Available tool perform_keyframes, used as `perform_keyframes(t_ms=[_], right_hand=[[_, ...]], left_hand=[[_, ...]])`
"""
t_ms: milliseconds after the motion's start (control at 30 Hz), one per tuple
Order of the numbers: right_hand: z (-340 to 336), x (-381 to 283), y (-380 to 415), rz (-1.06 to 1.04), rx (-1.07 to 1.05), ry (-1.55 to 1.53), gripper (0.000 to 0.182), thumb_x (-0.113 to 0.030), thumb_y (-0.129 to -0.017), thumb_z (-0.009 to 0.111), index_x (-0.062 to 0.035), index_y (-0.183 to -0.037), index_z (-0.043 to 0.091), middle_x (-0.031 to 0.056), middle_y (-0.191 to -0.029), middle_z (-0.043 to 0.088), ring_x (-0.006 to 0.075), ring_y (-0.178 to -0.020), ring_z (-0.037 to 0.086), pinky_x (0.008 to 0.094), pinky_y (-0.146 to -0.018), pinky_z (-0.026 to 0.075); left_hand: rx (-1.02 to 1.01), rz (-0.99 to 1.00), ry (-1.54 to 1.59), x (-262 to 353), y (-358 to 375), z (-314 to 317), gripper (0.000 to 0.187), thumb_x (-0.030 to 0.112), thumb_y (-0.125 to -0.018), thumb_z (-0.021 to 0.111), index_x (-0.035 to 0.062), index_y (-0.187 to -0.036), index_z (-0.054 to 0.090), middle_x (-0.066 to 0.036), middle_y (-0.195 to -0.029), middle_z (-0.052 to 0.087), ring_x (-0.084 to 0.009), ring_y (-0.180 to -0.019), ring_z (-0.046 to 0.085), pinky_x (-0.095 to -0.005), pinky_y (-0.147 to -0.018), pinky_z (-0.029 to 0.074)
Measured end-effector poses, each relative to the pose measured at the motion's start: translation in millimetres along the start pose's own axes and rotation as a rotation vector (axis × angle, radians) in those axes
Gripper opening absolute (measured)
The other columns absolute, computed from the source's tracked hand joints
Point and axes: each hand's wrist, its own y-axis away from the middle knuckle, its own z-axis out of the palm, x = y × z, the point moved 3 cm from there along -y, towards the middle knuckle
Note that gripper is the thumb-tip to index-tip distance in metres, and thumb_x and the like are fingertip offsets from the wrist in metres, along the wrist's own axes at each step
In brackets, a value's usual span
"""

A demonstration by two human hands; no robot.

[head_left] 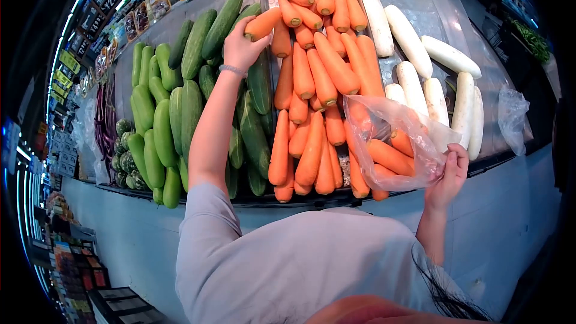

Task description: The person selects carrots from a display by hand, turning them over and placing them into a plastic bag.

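Fingers of our left hand grip a carrot; right-hand fingers pinch a plastic bag, blurring its carrots. Our sleeve hides the display shelf front.

Grey short-sleeved shirt, thin wrist bracelet.
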Motion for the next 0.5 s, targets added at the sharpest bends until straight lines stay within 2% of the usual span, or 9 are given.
perform_keyframes(t_ms=[33, 67, 133, 233, 300, 367, 433, 467, 500], right_hand=[[-1, 1, -1, 0.012, -0.011, -0.006, 0.015, -0.012, -0.091, 0.045, -0.0014, -0.099, 0.051, -0.0033, -0.069, 0.042, 0.0019, -0.057, 0.036, 0.0154, -0.051, 0.03], [-1, 3, -4, 0.02, -0.024, -0.014, 0.015, -0.012, -0.091, 0.044, -0.0014, -0.099, 0.052, -0.0031, -0.069, 0.042, 0.0022, -0.058, 0.037, 0.0156, -0.052, 0.031], [-3, 9, -11, 0.016, 0.014, 0.026, 0.015, -0.012, -0.092, 0.044, -0.0019, -0.1, 0.052, -0.0029, -0.07, 0.043, 0.0027, -0.059, 0.038, 0.0162, -0.054, 0.033], [15, 8, -19, -0.01, 0.047, 0.065, 0.015, -0.013, -0.092, 0.043, -0.0027, -0.101, 0.051, -0.0043, -0.064, 0.04, 0.0024, -0.056, 0.036, 0.0167, -0.052, 0.031], [33, 2, -21, -0.008, 0.074, 0.091, 0.015, -0.015, -0.093, 0.044, -0.0037, -0.1, 0.05, -0.0055, -0.062, 0.038, 0.0022, -0.056, 0.035, 0.0172, -0.052, 0.029], [39, 4, -26, -0.019, -0.019, 0.103, 0.016, -0.016, -0.093, 0.043, -0.004, -0.1, 0.051, -0.0058, -0.062, 0.038, 0.0022, -0.056, 0.034, 0.0166, -0.052, 0.029], [46, 2, -30, -0.017, -0.184, 0.07, 0.015, -0.017, -0.093, 0.044, -0.0042, -0.098, 0.051, -0.0066, -0.06, 0.036, 0.0017, -0.054, 0.032, 0.0163, -0.051, 0.027], [55, 1, -29, -0.04, -0.169, 0.175, 0.022, -0.023, -0.094, 0.043, -0.0019, -0.097, 0.051, -0.0072, -0.058, 0.035, 0.0013, -0.053, 0.029, 0.0165, -0.049, 0.023], [62, 0, -30, -0.037, -0.312, 0.177, 0.031, -0.031, -0.092, 0.045, -0.0009, -0.096, 0.052, -0.006, -0.059, 0.038, 0.002, -0.054, 0.031, 0.0162, -0.051, 0.025]], left_hand=[[0.079, 0.015, 0.171, 2, 19, -18, 0.049, 0.016, -0.068, 0.07, 0.0039, -0.112, 0.053, -0.013, -0.099, 0.061, -0.0215, -0.09, 0.061, -0.0326, -0.075, 0.051], [0.053, -0.188, 0.564, 6, 44, -33, 0.049, 0.012, -0.071, 0.069, -0.0001, -0.114, 0.049, -0.012, -0.101, 0.059, -0.0182, -0.086, 0.061, -0.0302, -0.071, 0.053], [0.075, -0.381, 1.107, 19, 95, -60, 0.054, 0.008, -0.073, 0.065, 0.0003, -0.12, 0.042, -0.012, -0.105, 0.055, -0.0246, -0.08, 0.062, -0.0343, -0.067, 0.056], [0.128, -0.39, 1.498, 17, 168, -76, 0.05, 0.027, -0.078, 0.058, 0.0021, -0.119, 0.044, -0.013, -0.108, 0.055, -0.0228, -0.079, 0.062, -0.0374, -0.068, 0.055], [0.145, -0.384, 1.765, 33, 193, -79, 0.05, 0.031, -0.078, 0.055, 0.0034, -0.118, 0.044, -0.012, -0.109, 0.055, -0.0212, -0.076, 0.062, -0.0375, -0.068, 0.054], [0.18, -0.429, 2.001, 61, 206, -76, 0.052, 0.033, -0.078, 0.055, 0.0052, -0.12, 0.044, -0.012, -0.109, 0.055, -0.0201, -0.07, 0.06, -0.0362, -0.066, 0.053], [0.073, -0.419, 2.108, 82, 212, -70, 0.055, 0.035, -0.078, 0.055, 0.0041, -0.121, 0.042, -0.013, -0.108, 0.055, -0.0201, -0.071, 0.06, -0.0364, -0.067, 0.053], [0.014, -0.416, 2.163, 88, 215, -65, 0.057, 0.036, -0.078, 0.055, 0.0036, -0.122, 0.041, -0.014, -0.108, 0.055, -0.0201, -0.072, 0.06, -0.0365, -0.067, 0.052], [-0.06, -0.383, 2.17, 91, 219, -60, 0.063, 0.035, -0.074, 0.062, 0.0013, -0.122, 0.038, -0.016, -0.11, 0.053, -0.0225, -0.075, 0.06, -0.0384, -0.07, 0.052]])
